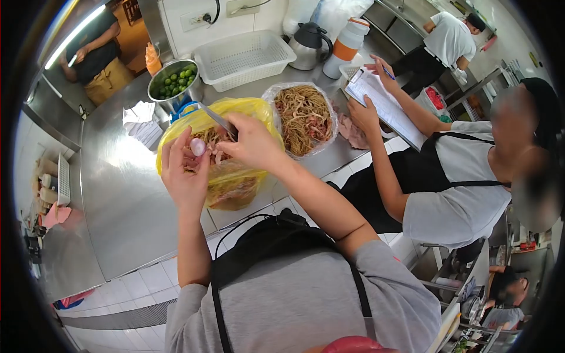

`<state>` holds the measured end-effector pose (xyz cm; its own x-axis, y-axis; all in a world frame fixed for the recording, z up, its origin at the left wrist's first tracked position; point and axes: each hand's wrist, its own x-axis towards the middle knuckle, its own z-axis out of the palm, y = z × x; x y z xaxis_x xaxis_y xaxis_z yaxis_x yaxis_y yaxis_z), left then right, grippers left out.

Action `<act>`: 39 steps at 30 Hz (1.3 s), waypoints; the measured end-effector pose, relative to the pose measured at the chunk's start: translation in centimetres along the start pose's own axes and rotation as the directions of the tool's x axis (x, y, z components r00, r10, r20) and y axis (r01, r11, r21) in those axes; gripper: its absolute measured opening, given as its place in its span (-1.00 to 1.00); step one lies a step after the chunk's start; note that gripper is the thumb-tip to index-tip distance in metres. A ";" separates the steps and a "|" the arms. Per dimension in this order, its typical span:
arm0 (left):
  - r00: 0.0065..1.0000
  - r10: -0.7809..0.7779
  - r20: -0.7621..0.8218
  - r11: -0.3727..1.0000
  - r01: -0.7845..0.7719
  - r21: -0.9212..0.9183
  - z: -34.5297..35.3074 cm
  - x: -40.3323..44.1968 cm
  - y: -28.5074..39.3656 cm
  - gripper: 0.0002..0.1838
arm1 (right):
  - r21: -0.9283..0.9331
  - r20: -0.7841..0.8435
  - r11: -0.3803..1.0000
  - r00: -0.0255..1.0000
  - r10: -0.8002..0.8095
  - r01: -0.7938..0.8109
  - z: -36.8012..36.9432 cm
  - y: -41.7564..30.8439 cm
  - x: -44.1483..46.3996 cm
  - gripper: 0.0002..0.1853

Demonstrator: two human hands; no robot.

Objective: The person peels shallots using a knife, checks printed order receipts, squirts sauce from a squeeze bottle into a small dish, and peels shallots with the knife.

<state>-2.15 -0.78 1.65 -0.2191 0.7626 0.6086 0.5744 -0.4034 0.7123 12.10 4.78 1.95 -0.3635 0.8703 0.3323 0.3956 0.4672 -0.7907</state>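
Observation:
Between the thumb and fingers of my left hand [187, 170] is a small round pale purple piece [198, 147], which looks like onion. My right hand [253, 141] is closed around a knife [216, 120], its blade pointing up and left. Both hands are over a yellow plastic bag [238, 107] that holds noodle-like strands and pinkish pieces. Just right of it, a clear bag [303, 117] contains brown strands with pink pieces. Some flat pink pieces [352, 130] lie on the steel counter beside that bag.
Behind are a pot of green limes [176, 85], a white basket [242, 59], a steel jug [309, 44] and an orange-white bottle [347, 47]. Papers [141, 120] lie left. A co-worker holding a clipboard [385, 106] stands close on the right; other people are farther back.

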 end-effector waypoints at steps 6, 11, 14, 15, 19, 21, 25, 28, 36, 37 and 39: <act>0.994 0.100 -0.041 0.991 -0.096 0.090 1.4 -0.2 1.6 -0.51 | 0.512 0.190 0.844 0.979 0.070 -0.160 -0.5 -0.3 0.0 -0.81; 0.984 0.171 -0.042 0.975 -0.163 0.148 3.3 -0.6 2.6 -0.49 | 0.442 0.255 0.849 0.948 0.191 -0.290 -2.9 -0.4 -0.7 -0.78; 0.947 0.310 -0.082 0.930 -0.285 0.233 3.8 -0.7 4.7 -0.51 | 0.373 0.112 0.906 0.979 0.170 -0.200 -4.2 1.1 -1.3 -0.79; 0.914 0.390 -0.117 0.897 -0.348 0.274 3.9 -1.0 5.6 -0.54 | 0.427 0.090 0.879 0.978 0.191 -0.211 -5.3 1.5 -1.7 -0.80; 0.902 0.381 0.202 0.920 -0.347 -0.184 7.1 -3.1 7.7 -0.68 | 0.512 -0.029 0.807 0.933 0.359 -0.295 -10.2 5.0 -3.1 -0.70; 0.872 0.312 0.378 0.929 -0.197 -0.313 11.6 -4.6 7.2 -0.77 | 0.393 -0.159 0.868 0.908 0.388 -0.302 -12.9 8.8 -3.5 -0.66; 0.802 0.231 0.550 0.945 -0.049 -0.325 21.0 -6.5 2.1 -0.78 | -0.150 -0.521 0.894 0.802 0.293 -0.423 -18.9 13.7 -4.2 -0.65; 0.781 0.189 0.595 0.975 -0.078 -0.207 24.9 -6.3 0.6 -0.77 | -0.518 -0.731 0.693 0.680 -0.054 -0.502 -23.2 17.2 -4.5 -0.62; 0.726 0.141 0.674 0.916 -0.354 0.190 30.2 -3.5 0.1 -0.79 | -0.194 -0.606 0.927 0.782 0.145 -0.322 -21.7 18.5 -6.5 -0.69; 0.739 0.149 0.657 0.906 -0.368 0.207 30.7 -3.1 -0.1 -0.79 | -0.144 -0.573 0.922 0.790 0.219 -0.359 -20.5 18.3 -6.7 -0.70; 0.797 0.221 0.562 0.836 -0.451 0.311 31.3 -3.2 -0.6 -0.81 | -0.046 -0.451 0.916 0.827 0.337 -0.398 -18.8 18.3 -7.0 -0.67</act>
<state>22.85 12.86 -11.64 0.3958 0.8029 0.4457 0.8247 -0.5243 0.2121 37.75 10.15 -5.23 0.2131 0.9471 0.2399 0.5458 0.0883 -0.8332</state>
